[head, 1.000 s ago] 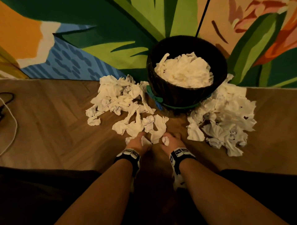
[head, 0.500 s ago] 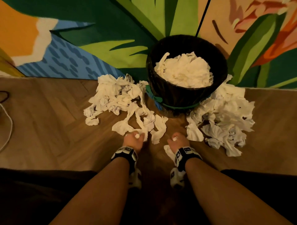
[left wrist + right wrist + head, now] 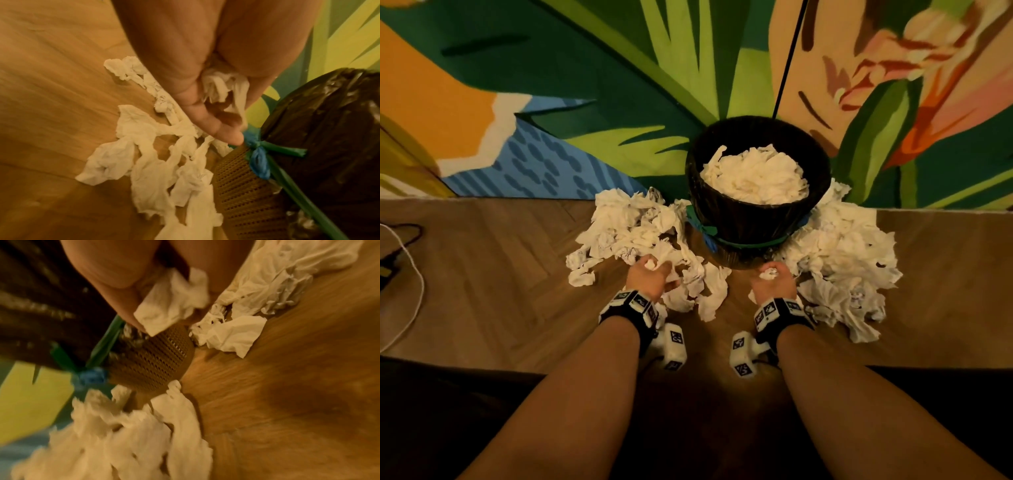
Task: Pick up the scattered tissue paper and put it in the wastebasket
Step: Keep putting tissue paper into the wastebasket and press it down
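Observation:
A round wastebasket (image 3: pixel 750 222) lined with a dark bag stands against the painted wall, heaped with white tissue (image 3: pixel 756 178). Crumpled tissue lies in a pile left of it (image 3: pixel 633 229) and a bigger pile on its right (image 3: pixel 839 253). My left hand (image 3: pixel 650 274) is lifted over the left pile and grips a wad of tissue (image 3: pixel 222 86). My right hand (image 3: pixel 772 279) is just in front of the basket's base and grips another wad (image 3: pixel 174 305). The basket's mesh base (image 3: pixel 242 186) and a blue-green bag tie (image 3: pixel 259 155) show in the left wrist view.
Wooden floor (image 3: pixel 482 274) spreads to both sides. A white cable (image 3: pixel 412 284) and a dark cable lie at the far left. The painted wall (image 3: pixel 585 85) rises right behind the basket. My dark-clothed legs fill the bottom of the head view.
Both hands have closed on tissue wads, risen from the floor and spread apart, the left toward the left pile and the right toward the basket's base.

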### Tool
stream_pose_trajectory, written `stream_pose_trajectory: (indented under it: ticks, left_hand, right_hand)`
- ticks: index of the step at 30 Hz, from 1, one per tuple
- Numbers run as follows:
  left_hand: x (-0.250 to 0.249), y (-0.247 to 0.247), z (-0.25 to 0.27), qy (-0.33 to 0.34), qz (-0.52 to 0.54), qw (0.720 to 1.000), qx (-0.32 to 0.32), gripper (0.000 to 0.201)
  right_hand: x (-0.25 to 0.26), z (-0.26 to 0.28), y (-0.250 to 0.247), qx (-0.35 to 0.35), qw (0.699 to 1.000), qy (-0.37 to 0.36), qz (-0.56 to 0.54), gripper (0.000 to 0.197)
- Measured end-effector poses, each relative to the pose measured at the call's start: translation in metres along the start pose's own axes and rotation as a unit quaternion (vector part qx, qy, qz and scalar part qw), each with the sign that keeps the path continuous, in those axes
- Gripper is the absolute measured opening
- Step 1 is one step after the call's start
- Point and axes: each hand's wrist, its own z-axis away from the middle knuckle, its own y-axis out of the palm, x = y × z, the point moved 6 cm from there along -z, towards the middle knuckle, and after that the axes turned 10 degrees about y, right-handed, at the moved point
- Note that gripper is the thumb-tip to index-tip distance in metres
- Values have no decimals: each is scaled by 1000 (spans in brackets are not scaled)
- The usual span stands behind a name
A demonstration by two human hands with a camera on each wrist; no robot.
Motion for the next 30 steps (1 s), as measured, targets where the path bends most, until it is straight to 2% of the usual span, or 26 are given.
stream_pose_trajectory:
  ticks: [2,3,5,7,9,10,12,14,16,19,21,23,27,28,30]
  left_hand:
    - [-14,10,2,-2,139,990,7,27]
    - [-23,14,2,14,172,985,10,16]
    - [-43,16,1,72,154,985,2,14]
    - [-68,16,2,146,82,985,-36,8]
    - [-95,19,2,215,11,974,-70,19]
    - [-109,26,3,236,2,970,-64,23]
    - [-132,44,7,242,40,969,-27,22]
    - [-150,59,7,239,68,969,-10,25]
    - [-173,74,12,287,20,958,10,33]
    - [-199,104,22,391,-122,908,86,28]
    - [-201,123,26,433,-232,860,142,28]
    - [-197,134,25,458,-319,812,168,24]
    - [-201,137,5,451,-404,776,175,9]
    - [-202,139,1,450,-430,762,179,10]
    - [-202,141,-2,466,-471,726,184,27]
  right_hand:
    - [9,-7,-16,3,1000,-16,-13,20]
    - [17,-10,-26,-6,1000,-26,-12,15]
    - [35,-14,-46,-41,996,-37,-74,12]
    - [54,-14,-66,-112,976,-40,-183,18]
    - [74,-9,-84,-177,951,-42,-250,19]
    - [83,-6,-91,-194,941,-45,-274,19]
    - [106,-3,-103,-190,921,-59,-334,20]
    - [135,1,-108,-143,907,-98,-384,24]
    - [164,8,-107,-101,898,-139,-405,27]
    - [194,22,-97,-78,919,-232,-310,28]
    - [201,28,-82,-57,938,-289,-185,29]
    - [192,29,-68,-56,943,-319,-72,29]
    - [174,28,-51,-85,921,-366,102,26]
    - [172,27,-50,-94,915,-376,115,22]
    - [172,29,-52,-118,899,-407,107,28]
